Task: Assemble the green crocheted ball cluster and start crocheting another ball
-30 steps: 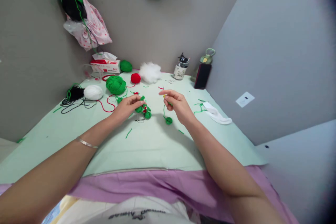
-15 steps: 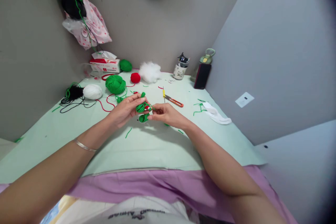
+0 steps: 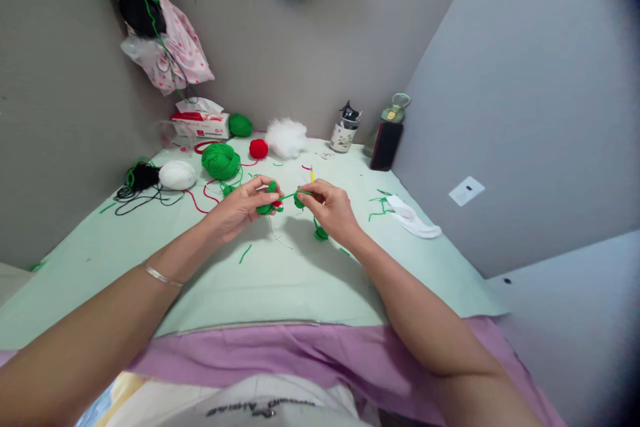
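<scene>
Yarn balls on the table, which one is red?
The small ball just left of the white fluffy stuffing; the others are green, white or black.

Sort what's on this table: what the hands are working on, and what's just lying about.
In hand: left hand holds green crochet piece; right hand pinches green yarn strand.
Lying about: green yarn ball, red yarn ball, white yarn ball, stuffing, tissue box, jar, white cloth.

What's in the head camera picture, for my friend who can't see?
Over a pale green table, the left hand pinches a green crochet piece and the right hand holds a green strand stretched from it. A green yarn ball and a red yarn ball lie behind.
</scene>
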Demonstrator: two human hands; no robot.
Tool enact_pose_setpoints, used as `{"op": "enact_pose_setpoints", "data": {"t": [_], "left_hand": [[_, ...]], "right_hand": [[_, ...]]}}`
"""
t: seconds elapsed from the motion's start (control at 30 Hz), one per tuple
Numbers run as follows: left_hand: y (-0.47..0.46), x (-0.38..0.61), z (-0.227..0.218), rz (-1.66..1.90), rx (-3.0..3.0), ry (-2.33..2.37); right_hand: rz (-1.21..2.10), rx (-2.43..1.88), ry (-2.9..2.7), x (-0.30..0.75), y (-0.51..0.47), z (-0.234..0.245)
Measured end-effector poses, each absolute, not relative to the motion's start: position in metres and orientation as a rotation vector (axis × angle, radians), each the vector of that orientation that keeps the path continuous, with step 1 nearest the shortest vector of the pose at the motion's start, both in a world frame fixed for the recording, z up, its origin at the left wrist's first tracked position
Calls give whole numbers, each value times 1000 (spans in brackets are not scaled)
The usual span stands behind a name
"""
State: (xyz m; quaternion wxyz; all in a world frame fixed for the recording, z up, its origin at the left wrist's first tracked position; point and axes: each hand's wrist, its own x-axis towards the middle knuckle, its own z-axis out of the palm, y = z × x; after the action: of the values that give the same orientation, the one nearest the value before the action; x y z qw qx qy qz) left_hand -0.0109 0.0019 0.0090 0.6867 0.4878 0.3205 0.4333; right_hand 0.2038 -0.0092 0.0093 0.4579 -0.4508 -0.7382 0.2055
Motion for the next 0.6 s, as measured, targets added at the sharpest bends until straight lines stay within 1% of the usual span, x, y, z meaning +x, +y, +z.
{"op": "enact_pose_setpoints", "data": {"t": [0.17,0.43,0.6], "left_hand": [[-3,-10,12,853,1129,683],[-4,-6,7,786,1173,678],[-2,-6,4,767,1180,654]], "right_hand": [[369,-1047,-1865,200,-15,10],[200,-1014,-1925,202,-15,9],[220,-1029,-1917,205,-10,9]]}}
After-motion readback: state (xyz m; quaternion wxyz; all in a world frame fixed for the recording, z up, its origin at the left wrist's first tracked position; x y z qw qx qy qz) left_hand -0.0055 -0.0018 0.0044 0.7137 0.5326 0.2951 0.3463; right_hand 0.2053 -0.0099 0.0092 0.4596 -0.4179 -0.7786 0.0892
